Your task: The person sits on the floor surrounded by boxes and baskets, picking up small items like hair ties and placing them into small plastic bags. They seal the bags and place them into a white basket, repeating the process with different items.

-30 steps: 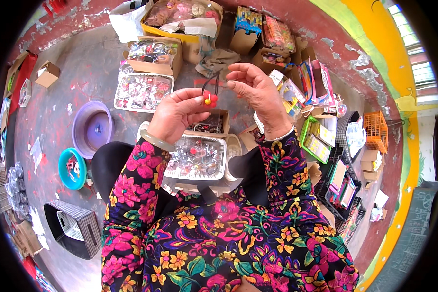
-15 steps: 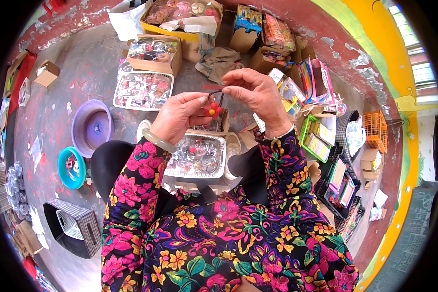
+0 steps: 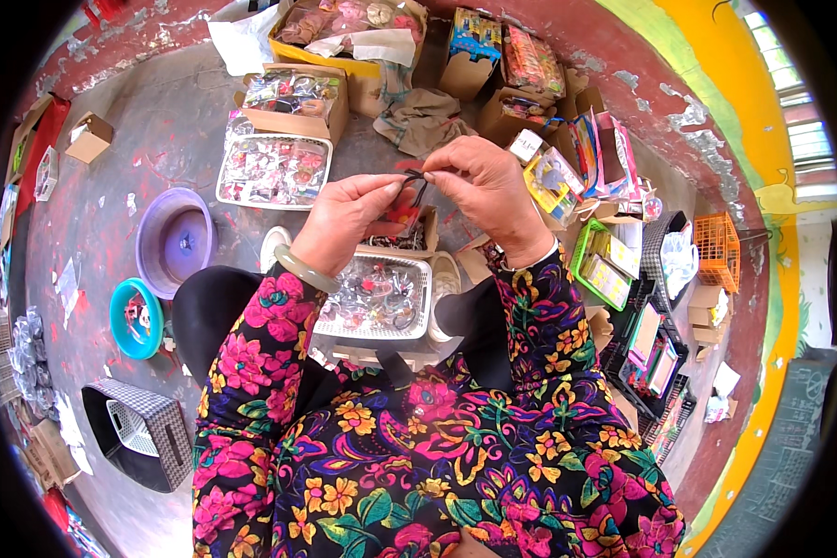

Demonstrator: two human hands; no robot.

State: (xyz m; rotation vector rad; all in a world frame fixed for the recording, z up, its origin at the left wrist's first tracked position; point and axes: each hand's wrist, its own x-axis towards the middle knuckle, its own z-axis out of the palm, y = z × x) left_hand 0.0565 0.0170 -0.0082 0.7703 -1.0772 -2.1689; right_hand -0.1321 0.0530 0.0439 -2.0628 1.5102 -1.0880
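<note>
Both hands are raised in front of me, their fingertips almost meeting. Between them is a black elastic hair tie (image 3: 418,191) with a red ornament, partly hidden by the fingers. My left hand (image 3: 337,221) pinches one part of the cord between thumb and forefinger, the red ornament hanging by its curled fingers. My right hand (image 3: 489,193) is closed in a pinch on the cord's other part. Below the hands, a white plastic basket (image 3: 427,302) holds several small clear-bagged items. A small cardboard box (image 3: 431,231) with dark and red pieces stands just beyond it.
Farther off stand another white basket (image 3: 220,189) of bagged items and a cardboard box (image 3: 338,104). A purple basin (image 3: 148,246) and a turquoise basin (image 3: 117,321) sit at left. Boxes, a green tray (image 3: 586,279) and an orange crate (image 3: 719,244) crowd the right wall.
My right hand has drawn in and slightly down toward my left, and the loop of cord looks gathered. The red ornament shows less between the fingers.
</note>
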